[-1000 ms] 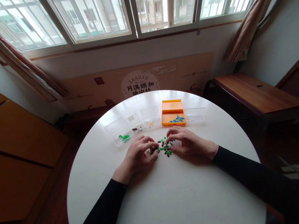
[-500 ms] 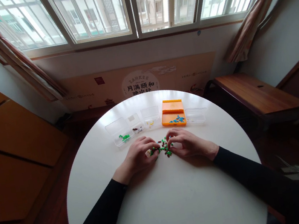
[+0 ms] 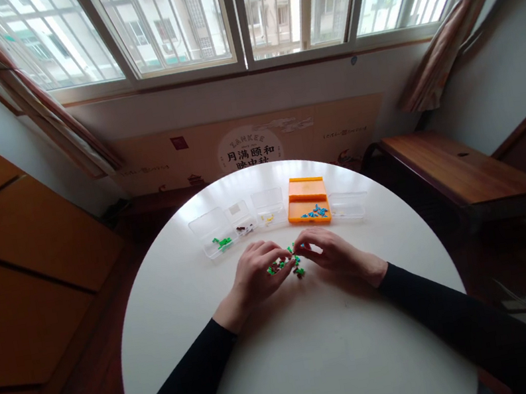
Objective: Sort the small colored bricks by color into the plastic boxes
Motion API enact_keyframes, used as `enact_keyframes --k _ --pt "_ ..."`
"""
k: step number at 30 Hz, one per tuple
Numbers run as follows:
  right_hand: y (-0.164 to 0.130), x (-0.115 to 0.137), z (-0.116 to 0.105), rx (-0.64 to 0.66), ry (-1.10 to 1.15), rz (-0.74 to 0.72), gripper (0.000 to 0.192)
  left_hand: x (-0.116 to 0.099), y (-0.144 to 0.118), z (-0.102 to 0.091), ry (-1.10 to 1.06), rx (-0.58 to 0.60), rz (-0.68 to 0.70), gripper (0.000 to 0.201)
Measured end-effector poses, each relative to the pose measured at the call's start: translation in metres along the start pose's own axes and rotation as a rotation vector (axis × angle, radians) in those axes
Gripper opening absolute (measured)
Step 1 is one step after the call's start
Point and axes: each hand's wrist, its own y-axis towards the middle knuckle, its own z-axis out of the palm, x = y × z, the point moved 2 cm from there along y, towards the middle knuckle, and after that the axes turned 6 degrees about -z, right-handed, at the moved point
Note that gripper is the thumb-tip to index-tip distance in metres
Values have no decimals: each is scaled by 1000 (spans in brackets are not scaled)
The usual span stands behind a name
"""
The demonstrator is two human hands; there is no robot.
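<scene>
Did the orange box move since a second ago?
No. The orange box keeps its place between the clear boxes at the white table's far edge; only the head camera tilted slightly.

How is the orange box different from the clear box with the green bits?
The orange box is solid orange and holds blue pieces; the clear box is see-through and holds green pieces. The orange box sits right of the middle, the clear box at the far left. Both sit open on the white table.
</scene>
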Motion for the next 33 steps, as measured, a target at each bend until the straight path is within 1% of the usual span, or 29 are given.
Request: enact_keyframes --k 6,11,13,16,18,21,25,27,29,33 --pt "-1 1 1 -13 1 14 9 0 1 -1 0 -43 -30 23" --pt "-1 1 1 -9 1 9 5 1 2 -1 -6 -23 31 20" --pt "-1 1 1 -14 4 3 1 1 1 0 -1 -23 36 18" --pt "-1 2 0 -17 12 19 9 4 2 -2 19 -62 7 16" --pt "0 2 -1 -22 11 39 14 10 4 -8 66 -136 -54 18" --pt "0 3 -3 -29 -5 57 16 26 8 -22 183 -272 -220 20" --pt "1 4 -4 -19 -15 52 17 56 11 -41 318 -353 -437 18" --pt "1 4 -4 -13 -13 47 15 67 12 -45 367 -357 -491 16" --pt "1 5 -5 -5 -6 38 14 75 12 -45 408 -335 -511 17" --pt "1 6 -5 8 3 27 17 81 12 -39 466 -275 -521 20"
